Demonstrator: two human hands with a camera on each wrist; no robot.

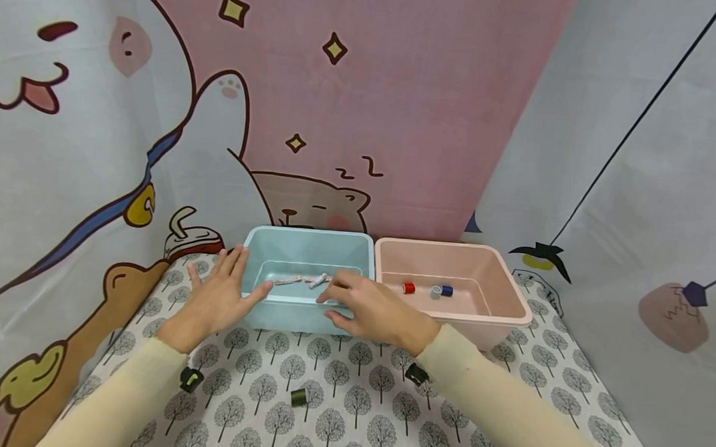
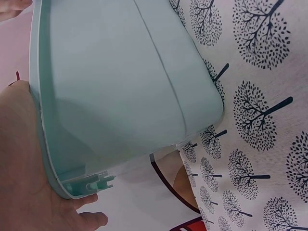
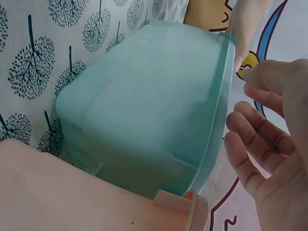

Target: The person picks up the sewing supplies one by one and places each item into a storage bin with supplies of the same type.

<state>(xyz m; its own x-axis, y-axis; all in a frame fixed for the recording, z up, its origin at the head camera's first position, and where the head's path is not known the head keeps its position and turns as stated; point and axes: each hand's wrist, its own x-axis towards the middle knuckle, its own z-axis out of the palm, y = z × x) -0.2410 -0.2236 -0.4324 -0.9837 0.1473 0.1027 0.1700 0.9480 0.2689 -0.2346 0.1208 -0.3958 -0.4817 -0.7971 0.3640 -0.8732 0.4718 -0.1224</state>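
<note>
My left hand (image 1: 216, 301) rests at the left front corner of a light blue plastic bin (image 1: 306, 318), its fingers extended along the rim. In the left wrist view the palm lies against the bin's rim (image 2: 43, 134). My right hand (image 1: 369, 307) hovers over the bin's front rim near its right end. In the right wrist view its fingers (image 3: 252, 139) are loosely bent, with nothing between them and the thumb. Inside the blue bin lie a few small slender white-and-pink pieces (image 1: 318, 280), close beyond the right fingertips.
A pink bin (image 1: 492, 316) stands against the blue one on the right. It holds a red spool (image 1: 408, 288), a whitish spool (image 1: 435, 293) and a blue spool (image 1: 447, 291). A dark green spool (image 1: 298, 397) lies on the tree-print cloth (image 1: 331, 432). A cartoon-print curtain (image 1: 399, 105) hangs behind.
</note>
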